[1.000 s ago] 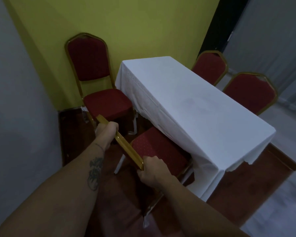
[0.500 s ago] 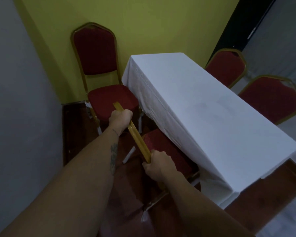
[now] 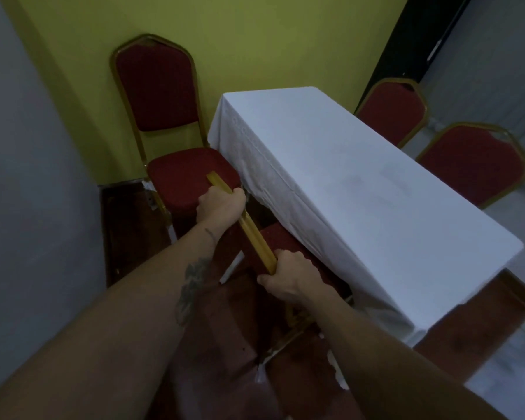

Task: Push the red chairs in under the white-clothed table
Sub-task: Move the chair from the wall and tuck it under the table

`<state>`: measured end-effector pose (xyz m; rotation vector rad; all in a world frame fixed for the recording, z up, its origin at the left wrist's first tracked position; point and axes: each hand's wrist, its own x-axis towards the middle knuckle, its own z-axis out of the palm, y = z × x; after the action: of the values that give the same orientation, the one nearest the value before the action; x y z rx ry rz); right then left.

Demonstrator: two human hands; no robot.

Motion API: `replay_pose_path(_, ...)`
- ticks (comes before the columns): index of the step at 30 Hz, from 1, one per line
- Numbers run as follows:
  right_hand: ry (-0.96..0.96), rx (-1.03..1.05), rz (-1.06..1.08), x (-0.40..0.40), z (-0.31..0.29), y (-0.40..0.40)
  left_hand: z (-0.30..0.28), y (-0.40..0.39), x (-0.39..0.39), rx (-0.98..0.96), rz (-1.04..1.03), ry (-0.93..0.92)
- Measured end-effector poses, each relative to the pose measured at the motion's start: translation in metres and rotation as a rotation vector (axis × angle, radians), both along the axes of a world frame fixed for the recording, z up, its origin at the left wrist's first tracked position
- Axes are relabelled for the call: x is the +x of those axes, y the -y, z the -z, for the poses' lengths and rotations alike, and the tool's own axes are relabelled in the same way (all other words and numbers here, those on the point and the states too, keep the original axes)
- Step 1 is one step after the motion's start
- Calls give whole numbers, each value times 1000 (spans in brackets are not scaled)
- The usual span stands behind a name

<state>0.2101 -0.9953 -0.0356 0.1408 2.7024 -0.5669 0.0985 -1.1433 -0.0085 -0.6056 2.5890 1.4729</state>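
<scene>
I look down on the gold top rail of a red chair (image 3: 256, 242) right below me. My left hand (image 3: 220, 206) grips the rail's far end and my right hand (image 3: 288, 275) grips its near end. Most of that chair's red seat (image 3: 278, 237) is hidden under the hanging edge of the white-clothed table (image 3: 361, 189). A second red chair (image 3: 176, 174) stands at the table's far short end, its seat mostly out from under the cloth. Two more red chairs (image 3: 391, 110) (image 3: 476, 165) stand along the table's right side, only their backs showing.
A yellow-green wall (image 3: 255, 40) closes the far end and a grey wall (image 3: 28, 177) runs along my left. The floor (image 3: 125, 231) here is dark red-brown wood. A dark doorway (image 3: 406, 40) lies at the upper right, with pale flooring (image 3: 512, 374) beyond the table.
Both hands have moved the held chair forward toward the table, so less of its seat shows beyond the cloth. My view has come closer to the table.
</scene>
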Motion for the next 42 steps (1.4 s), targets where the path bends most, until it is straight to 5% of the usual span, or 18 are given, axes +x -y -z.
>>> replay_pose_path(9, -306, -219, -124, -77, -77, 24, -51, 53, -24, -5, 53, 18)
replay_pose_path(23, -248, -213, -272, -242, -102, 74, -113, 160, -113, -125, -14, -82)
replay_pose_path(42, -201, -282, -131, -551, -85, 249, -95, 334, -418, -279, 98, -40)
